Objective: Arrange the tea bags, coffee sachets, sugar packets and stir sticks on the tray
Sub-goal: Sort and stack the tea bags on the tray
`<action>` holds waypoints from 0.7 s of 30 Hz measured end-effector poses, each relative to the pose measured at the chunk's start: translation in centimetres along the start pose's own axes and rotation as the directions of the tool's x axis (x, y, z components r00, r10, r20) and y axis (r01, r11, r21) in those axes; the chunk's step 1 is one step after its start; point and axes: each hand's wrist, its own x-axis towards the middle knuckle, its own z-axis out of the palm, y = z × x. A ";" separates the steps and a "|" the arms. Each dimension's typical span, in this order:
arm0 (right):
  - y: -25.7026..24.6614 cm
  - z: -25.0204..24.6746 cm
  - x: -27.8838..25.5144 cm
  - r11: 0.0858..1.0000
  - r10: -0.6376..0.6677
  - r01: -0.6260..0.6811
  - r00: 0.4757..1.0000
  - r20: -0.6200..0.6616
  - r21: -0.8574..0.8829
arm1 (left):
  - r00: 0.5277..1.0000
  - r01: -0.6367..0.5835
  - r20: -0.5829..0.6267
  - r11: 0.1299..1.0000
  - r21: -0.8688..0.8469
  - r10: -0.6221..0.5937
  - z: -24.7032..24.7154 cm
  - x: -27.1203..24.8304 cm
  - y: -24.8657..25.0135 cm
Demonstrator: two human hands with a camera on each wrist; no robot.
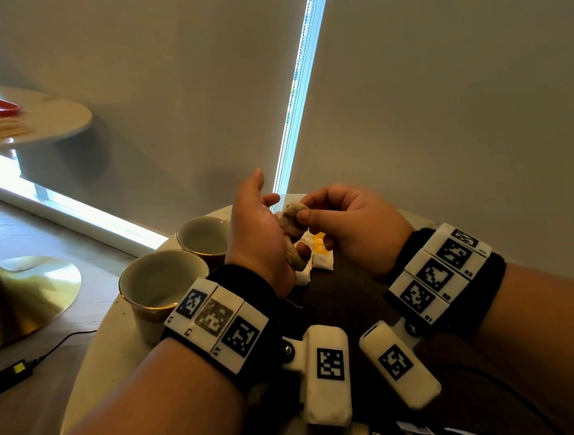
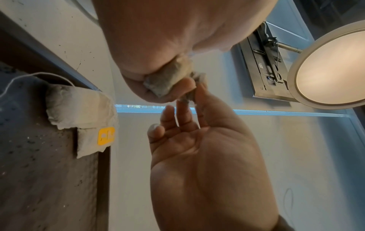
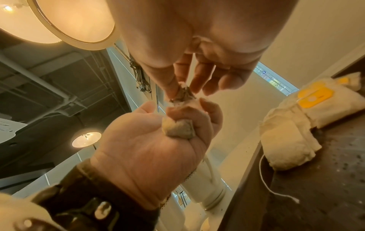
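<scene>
A crumpled grey-brown tea bag (image 1: 290,217) hangs in the air between both hands, above the dark tray (image 1: 340,302). My left hand (image 1: 272,227) grips its bulk in curled fingers, and the bag (image 3: 178,128) bulges out of that fist. My right hand (image 1: 304,211) pinches the bag's upper end (image 2: 188,96) between thumb and fingertips (image 3: 173,87). More white tea bags (image 1: 321,257) with yellow tags (image 2: 106,136) lie at the tray's far edge, their strings trailing loose. No coffee sachets, sugar packets or stir sticks can be made out.
Two empty cups (image 1: 162,282) (image 1: 204,235) with gold bases stand on the round white table (image 1: 100,352), left of the tray. Dark crumbs speckle the tray floor (image 3: 326,187). A second table (image 1: 47,112) stands at far left, and a cable (image 1: 49,352) lies on the floor.
</scene>
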 end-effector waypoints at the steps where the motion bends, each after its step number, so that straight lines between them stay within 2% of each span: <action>1: 0.0 -0.1 0.1 1.000 0.002 -0.002 1.000 -0.020 -0.002 | 1.000 0.013 -0.011 1.000 0.026 -0.013 0.0 0.1 0.0; 6: -0.1 -0.9 0.4 0.996 0.008 0.003 0.993 -0.118 0.091 | 0.993 0.106 -0.068 0.983 0.150 -0.097 0.2 0.2 0.2; 9: 0.1 -1.2 0.4 0.996 -0.011 0.025 0.988 -0.153 0.087 | 0.991 0.125 -0.064 0.973 0.192 -0.115 0.2 0.1 0.2; 15: 0.1 -1.3 -0.6 0.998 -0.005 0.010 0.997 -0.079 0.062 | 0.999 0.052 -0.026 0.957 0.287 -0.046 -0.1 0.5 -0.2; 18: 0.4 -1.5 -0.3 0.999 0.010 -0.005 0.993 -0.120 0.039 | 1.000 0.021 -0.016 0.947 0.319 -0.017 0.0 0.8 -0.3; 21: 0.6 -1.7 0.0 0.994 0.043 -0.025 0.984 -0.173 0.103 | 0.999 -0.051 0.015 0.927 0.372 0.049 -0.2 1.0 -0.5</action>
